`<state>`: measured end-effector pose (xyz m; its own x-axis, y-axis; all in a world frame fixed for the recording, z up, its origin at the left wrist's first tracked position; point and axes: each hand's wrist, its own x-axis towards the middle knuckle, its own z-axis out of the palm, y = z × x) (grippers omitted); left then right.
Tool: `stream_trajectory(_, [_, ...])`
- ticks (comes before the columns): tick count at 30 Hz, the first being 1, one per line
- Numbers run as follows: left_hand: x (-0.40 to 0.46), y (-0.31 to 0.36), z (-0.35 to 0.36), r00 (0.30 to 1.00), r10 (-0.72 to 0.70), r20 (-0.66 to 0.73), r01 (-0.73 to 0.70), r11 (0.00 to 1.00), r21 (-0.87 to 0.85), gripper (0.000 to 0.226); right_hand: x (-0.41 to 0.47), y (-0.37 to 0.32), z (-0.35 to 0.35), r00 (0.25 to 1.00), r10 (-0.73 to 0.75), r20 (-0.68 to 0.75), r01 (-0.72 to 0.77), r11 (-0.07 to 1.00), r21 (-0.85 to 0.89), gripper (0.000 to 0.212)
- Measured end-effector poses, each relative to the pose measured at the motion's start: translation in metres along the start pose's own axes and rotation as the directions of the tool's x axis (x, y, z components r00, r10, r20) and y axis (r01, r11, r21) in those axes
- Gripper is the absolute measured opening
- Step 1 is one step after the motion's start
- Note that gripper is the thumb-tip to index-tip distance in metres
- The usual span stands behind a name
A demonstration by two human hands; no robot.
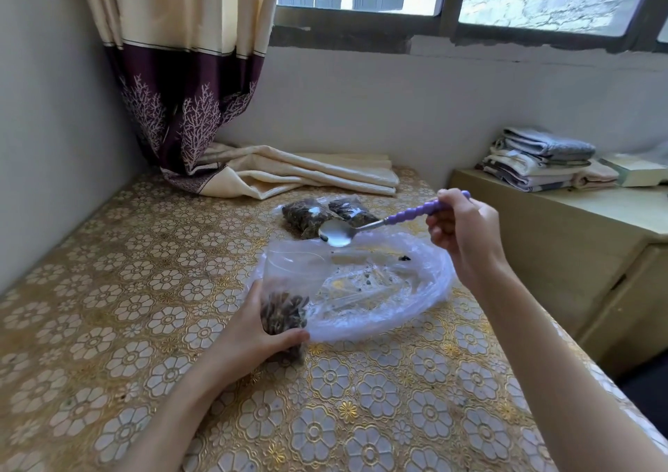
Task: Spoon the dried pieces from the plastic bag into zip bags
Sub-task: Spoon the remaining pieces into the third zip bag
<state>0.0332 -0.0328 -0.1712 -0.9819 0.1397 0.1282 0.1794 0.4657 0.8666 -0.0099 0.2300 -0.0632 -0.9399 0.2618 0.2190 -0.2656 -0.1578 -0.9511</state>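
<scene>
My left hand grips a clear zip bag that stands upright on the table, its lower part filled with brown dried pieces. My right hand holds a metal spoon by its purple beaded handle, with the bowl hovering just above the zip bag's open mouth. One small dark piece lies in the spoon bowl. The big clear plastic bag lies spread out flat behind the zip bag, holding only crumbs and a few dark bits.
Two filled zip bags lie behind the plastic bag. A curtain trails onto the far side of the floral table. A cabinet with folded towels stands at the right.
</scene>
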Motion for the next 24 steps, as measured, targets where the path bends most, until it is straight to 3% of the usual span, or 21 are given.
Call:
stream_trajectory(4, [0.000, 0.000, -0.001, 1.000, -0.003, 0.006, 0.003, 1.000, -0.016, 0.088, -0.012, -0.009, 0.015, 0.983, -0.093, 0.159, 0.087, 0.995, 0.043, 0.025])
stream_trajectory(10, [-0.001, 0.001, 0.000, 1.000, -0.009, 0.004, 0.009, 1.000, -0.008, 0.075, -0.019, -0.004, 0.024, 0.894, -0.230, 0.384, 0.260, 0.965, -0.026, 0.021])
stream_trajectory(13, [-0.001, -0.002, 0.001, 1.000, 0.001, -0.022, -0.002, 1.000, -0.012, 0.061, -0.017, -0.002, 0.023, 0.898, -0.243, 0.367, 0.236, 0.970, 0.065, 0.018])
stream_trajectory(17, [-0.001, -0.003, 0.000, 0.996, 0.027, -0.084, -0.032, 0.998, -0.057, 0.052, -0.012, 0.007, 0.018, 0.962, -0.212, 0.172, 0.190, 0.973, 0.134, 0.022])
stream_trajectory(20, [-0.001, -0.003, -0.002, 0.990, 0.045, -0.130, -0.056, 0.995, -0.081, 0.046, -0.010, 0.019, 0.013, 0.974, -0.205, 0.097, 0.208, 0.978, -0.017, 0.022])
stream_trajectory(24, [0.000, -0.004, -0.002, 0.988, 0.040, -0.151, -0.056, 0.993, -0.103, 0.046, -0.014, 0.036, 0.009, 0.964, -0.127, 0.233, 0.181, 0.957, -0.226, 0.015])
